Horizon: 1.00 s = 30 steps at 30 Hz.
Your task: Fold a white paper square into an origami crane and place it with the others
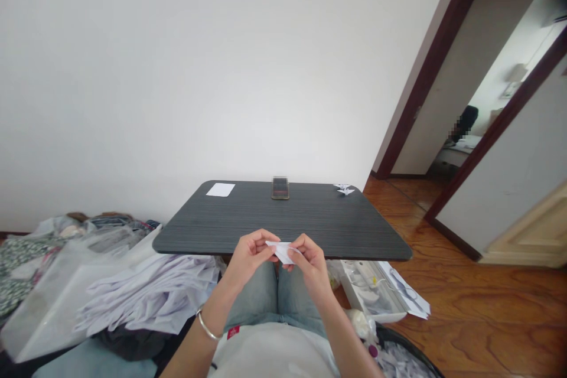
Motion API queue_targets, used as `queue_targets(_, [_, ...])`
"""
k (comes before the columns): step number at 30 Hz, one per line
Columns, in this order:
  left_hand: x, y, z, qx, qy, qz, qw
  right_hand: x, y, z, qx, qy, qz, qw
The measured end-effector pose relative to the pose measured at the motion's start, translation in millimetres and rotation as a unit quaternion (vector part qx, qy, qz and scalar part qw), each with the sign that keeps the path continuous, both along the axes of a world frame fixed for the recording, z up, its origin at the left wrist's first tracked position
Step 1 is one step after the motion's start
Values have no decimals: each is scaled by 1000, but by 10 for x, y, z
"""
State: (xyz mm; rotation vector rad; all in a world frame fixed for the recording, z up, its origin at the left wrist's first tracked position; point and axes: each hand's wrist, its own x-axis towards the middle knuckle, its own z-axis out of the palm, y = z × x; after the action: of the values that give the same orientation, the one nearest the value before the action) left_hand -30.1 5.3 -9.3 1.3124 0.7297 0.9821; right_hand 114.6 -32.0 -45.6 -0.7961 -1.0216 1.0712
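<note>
Five items we count: one folded paper, one phone, one white sheet and seemingly two small paper figures, with one dark table. We see the left hand nearly closed, pinching the folded paper's left end; the right hand, fingers curled, pinches its right. We note its white, angular form, pointed leftward, at the table's near edge.

Left fingers and right fingers pinched close, forearms angled inward.
</note>
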Motion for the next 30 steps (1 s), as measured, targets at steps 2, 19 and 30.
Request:
queue_targets(2, [-4, 11, -9, -4, 9, 2, 1000, -1, -11, 0, 2, -15, -7, 1000])
queue_targets(19, [-50, -11, 19, -55, -8, -2, 998, 6, 1, -88, 32, -9, -8, 999])
queue_targets(30, [-37, -29, 15, -40, -14, -10, 999, -16, -33, -74, 70, -1, -24, 997])
